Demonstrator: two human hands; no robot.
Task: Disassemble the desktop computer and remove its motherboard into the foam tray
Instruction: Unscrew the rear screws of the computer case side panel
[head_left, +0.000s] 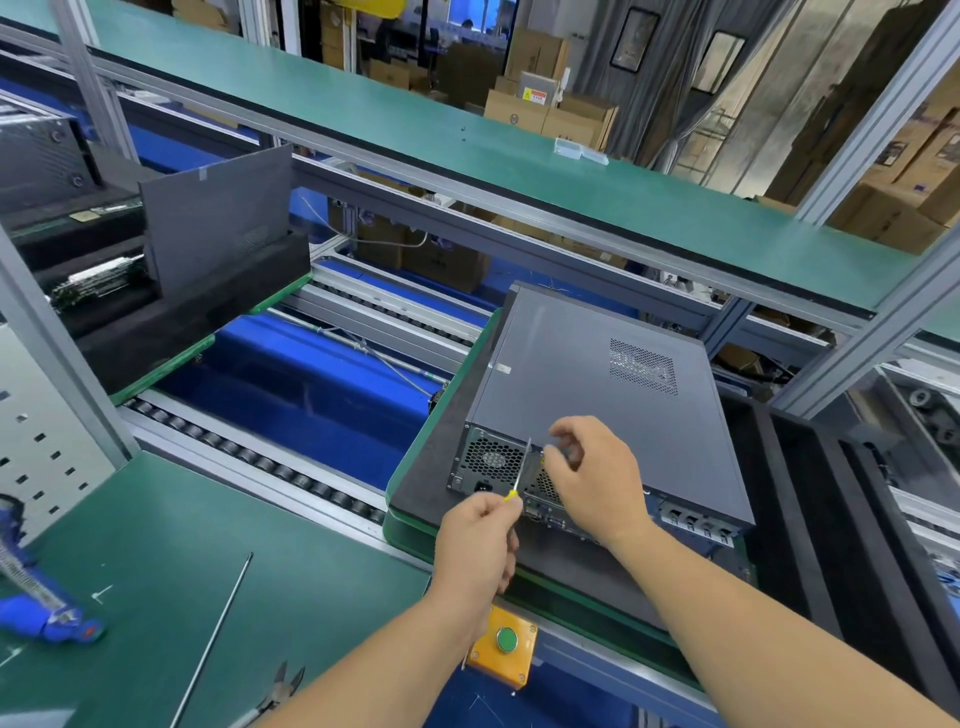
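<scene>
Green-topped bench and conveyor pallets with what rests on them

The green work mat (171, 561) at lower left carries a blue tool (49, 618) near its left edge, a long thin metal rod (213, 639) lying diagonally, and a pair of cutters (278, 691) at the bottom edge. A green-edged pallet (410, 525) with a dark pad sits on the roller conveyor (249, 457) and bears the closed grey computer case (587, 384), lying flat with its rear panel toward the viewer. A second pallet (171, 364), farther left on the conveyor, holds black foam trays (171, 322) and an upright grey panel (218, 218). The upper green shelf (415, 130) holds a small clear plastic box (579, 150).
</scene>
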